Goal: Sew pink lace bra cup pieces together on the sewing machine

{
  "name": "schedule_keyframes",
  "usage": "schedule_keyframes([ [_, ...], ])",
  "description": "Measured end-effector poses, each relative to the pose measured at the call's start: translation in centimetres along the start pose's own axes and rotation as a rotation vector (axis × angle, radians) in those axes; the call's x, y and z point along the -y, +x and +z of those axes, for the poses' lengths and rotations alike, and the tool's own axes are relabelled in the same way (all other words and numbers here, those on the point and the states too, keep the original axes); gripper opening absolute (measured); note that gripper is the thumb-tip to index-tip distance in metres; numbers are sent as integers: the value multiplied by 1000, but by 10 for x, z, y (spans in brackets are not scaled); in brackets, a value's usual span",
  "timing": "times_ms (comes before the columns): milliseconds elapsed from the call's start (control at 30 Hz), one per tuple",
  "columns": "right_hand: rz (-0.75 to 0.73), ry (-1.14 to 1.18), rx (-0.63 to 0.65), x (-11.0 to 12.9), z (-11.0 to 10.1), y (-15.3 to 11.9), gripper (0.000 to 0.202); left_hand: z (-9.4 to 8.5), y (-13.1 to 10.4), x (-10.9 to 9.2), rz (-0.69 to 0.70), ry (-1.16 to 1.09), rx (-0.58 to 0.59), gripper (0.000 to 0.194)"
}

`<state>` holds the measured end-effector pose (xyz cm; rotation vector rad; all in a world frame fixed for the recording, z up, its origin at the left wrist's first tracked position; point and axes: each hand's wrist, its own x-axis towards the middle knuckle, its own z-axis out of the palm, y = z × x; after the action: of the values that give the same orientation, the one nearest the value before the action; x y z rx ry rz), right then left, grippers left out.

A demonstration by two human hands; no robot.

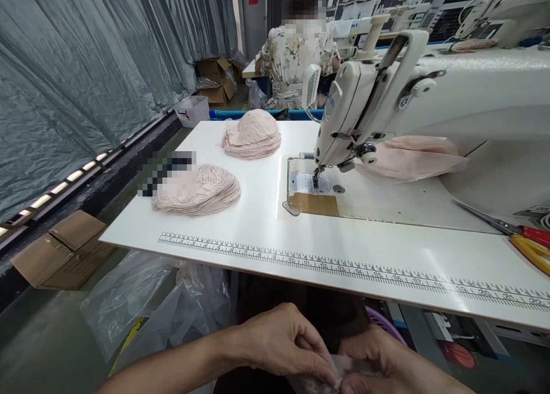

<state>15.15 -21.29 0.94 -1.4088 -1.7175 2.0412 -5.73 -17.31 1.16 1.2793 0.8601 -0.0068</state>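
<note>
Low in the view, below the table's front edge, my left hand point(286, 342) pinches a thin, pale, see-through piece of fabric point(315, 382) between thumb and fingers. Close beside it, my right hand point(378, 357) is closed on the same fabric, thumb towards the left hand. Most of the piece is hidden by the hands and cut off by the bottom edge. On the white table point(258, 228) lie two stacks of pale pink cup-shaped lace pieces, a nearer stack point(206, 190) at the left and a farther stack point(253, 135) behind it.
A white sewing machine point(365, 107) stands on the table's right side, with pink sheer fabric point(416, 156) behind its needle. Scissors point(511, 228) lie at the right edge. A ruler scale point(335, 262) runs along the front. A cardboard box point(64, 248) sits left; another person point(296, 56) sits ahead.
</note>
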Motion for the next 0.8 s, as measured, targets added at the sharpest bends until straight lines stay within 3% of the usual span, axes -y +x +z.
schedule_keyframes([
  [67, -9, 31, 18, 4, -1, -1, 29, -3, -2, 1, 25, -15, -1, 27],
  [200, 34, 129, 46, 9, -6, -5, 39, -10, -5, 14, 25, -136, 114, 37],
  [333, 39, 114, 60, 5, -9, -7, 39, -12, -6, 23, 14, -181, 144, 42],
  [800, 38, 148, 109, -12, -12, -4, 39, -16, -9, 24, 45, -280, 193, 46],
])
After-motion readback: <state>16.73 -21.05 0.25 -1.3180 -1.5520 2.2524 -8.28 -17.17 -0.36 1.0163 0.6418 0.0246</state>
